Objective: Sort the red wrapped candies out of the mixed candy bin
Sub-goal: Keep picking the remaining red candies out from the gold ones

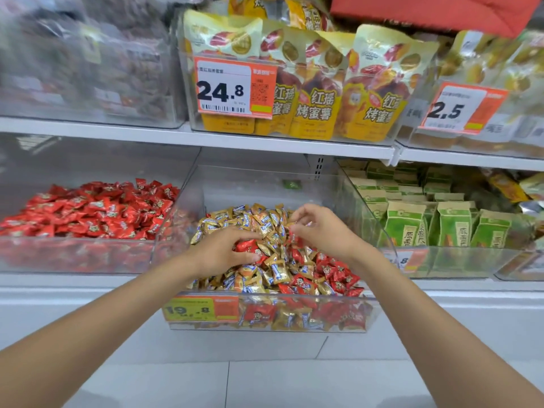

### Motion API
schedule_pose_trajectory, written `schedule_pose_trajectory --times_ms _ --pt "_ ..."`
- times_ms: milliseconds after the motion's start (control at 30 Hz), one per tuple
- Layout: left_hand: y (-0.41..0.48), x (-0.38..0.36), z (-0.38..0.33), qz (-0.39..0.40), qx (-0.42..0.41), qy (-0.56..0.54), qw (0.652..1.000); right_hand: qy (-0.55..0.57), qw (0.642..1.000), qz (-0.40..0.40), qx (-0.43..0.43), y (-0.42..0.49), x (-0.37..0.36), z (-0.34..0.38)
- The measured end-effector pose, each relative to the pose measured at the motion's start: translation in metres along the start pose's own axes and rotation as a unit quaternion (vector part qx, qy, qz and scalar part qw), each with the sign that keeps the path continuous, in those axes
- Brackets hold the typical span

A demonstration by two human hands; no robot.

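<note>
Now left hand [223, 251] grips red candies [249, 246]; right hand [321, 231] beside.

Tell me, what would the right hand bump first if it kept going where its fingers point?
Probably the gold wrapped candies heaped just past the right hand; depth is unclear.

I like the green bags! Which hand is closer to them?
Right. The right hand is at the right side of the candy bin, nearest the green bags beyond its clear wall. The left hand is farther left in the bin.
</note>
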State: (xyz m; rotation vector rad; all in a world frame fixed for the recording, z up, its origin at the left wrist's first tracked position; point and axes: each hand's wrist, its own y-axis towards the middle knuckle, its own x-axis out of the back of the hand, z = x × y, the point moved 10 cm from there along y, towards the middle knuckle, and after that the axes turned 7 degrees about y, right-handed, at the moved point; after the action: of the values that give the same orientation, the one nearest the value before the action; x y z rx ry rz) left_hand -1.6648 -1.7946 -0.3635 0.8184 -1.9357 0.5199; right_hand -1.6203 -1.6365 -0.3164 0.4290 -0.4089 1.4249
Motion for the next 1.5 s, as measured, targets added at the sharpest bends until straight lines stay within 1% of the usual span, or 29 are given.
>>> schedule_pose_trajectory --times_ms 67,133,267,367,433,533,567,633,733,833,933,1033,1100,1233,1367,1433,1500 --pt "0.002 -0.003 -0.001 0.013 0.0 0.019 1.0 -0.005 1.0 -0.008 -0.01 0.0 0.016 -0.007" --pt "0.002 -0.003 -0.003 0.015 0.004 0.033 0.999 -0.072 0.997 0.005 -0.025 0.0 0.017 -0.021" --pt "0.001 0.004 -0.014 -0.021 -0.015 0.057 0.998 -0.155 0.985 0.071 -0.038 0.001 -0.016 -0.035" --pt "-0.003 0.008 -0.015 -0.029 -0.024 0.037 0.999 -0.205 0.97 0.127 -0.032 -0.001 -0.039 -0.04" --pt "-0.005 0.014 -0.015 -0.048 -0.025 0.011 0.998 -0.193 0.973 0.123 -0.033 -0.001 -0.039 -0.038" --pt "-0.006 0.024 -0.015 -0.088 -0.017 -0.029 0.996 -0.115 0.989 0.083 -0.042 -0.005 -0.017 -0.024" --pt "-0.007 0.025 -0.016 -0.092 -0.013 -0.041 0.995 -0.11 0.99 0.08 -0.042 -0.008 -0.01 -0.021" --pt "-0.008 0.024 -0.016 -0.087 -0.013 -0.039 0.995 -0.123 0.986 0.104 -0.046 -0.018 -0.004 -0.021" --pt "-0.008 0.018 -0.017 -0.056 -0.016 -0.007 0.998 -0.117 0.974 0.172 -0.088 -0.036 -0.018 -0.037" --pt "-0.009 0.01 -0.021 -0.021 -0.016 0.006 1.0 -0.172 0.956 0.221 -0.09 -0.047 -0.034 -0.047" --pt "-0.008 -0.001 -0.022 0.02 -0.022 0.01 1.0 -0.141 0.951 0.248 -0.121 -0.056 -0.043 -0.049" --pt "-0.008 -0.011 -0.019 0.045 -0.016 0.043 0.998 -0.102 0.951 0.246 -0.159 -0.058 -0.045 -0.053" --pt "-0.009 -0.011 -0.023 0.041 -0.021 0.036 0.998 -0.111 0.954 0.238 -0.145 -0.056 -0.048 -0.052" --pt "-0.009 0.001 -0.021 0.001 -0.008 -0.032 0.999 -0.072 0.976 0.186 -0.084 -0.042 -0.043 -0.038" --pt "-0.012 0.015 -0.02 -0.047 -0.004 -0.096 0.994 -0.008 0.99 0.119 -0.07 -0.035 -0.009 -0.028" --pt "-0.013 0.02 -0.022 -0.058 -0.005 -0.133 0.989 0.033 0.993 0.089 -0.07 -0.036 0.006 -0.026" --pt "-0.013 0.021 -0.026 -0.054 -0.006 -0.17 0.984 0.044 0.994 0.077 -0.064 -0.037 0.012 -0.024"
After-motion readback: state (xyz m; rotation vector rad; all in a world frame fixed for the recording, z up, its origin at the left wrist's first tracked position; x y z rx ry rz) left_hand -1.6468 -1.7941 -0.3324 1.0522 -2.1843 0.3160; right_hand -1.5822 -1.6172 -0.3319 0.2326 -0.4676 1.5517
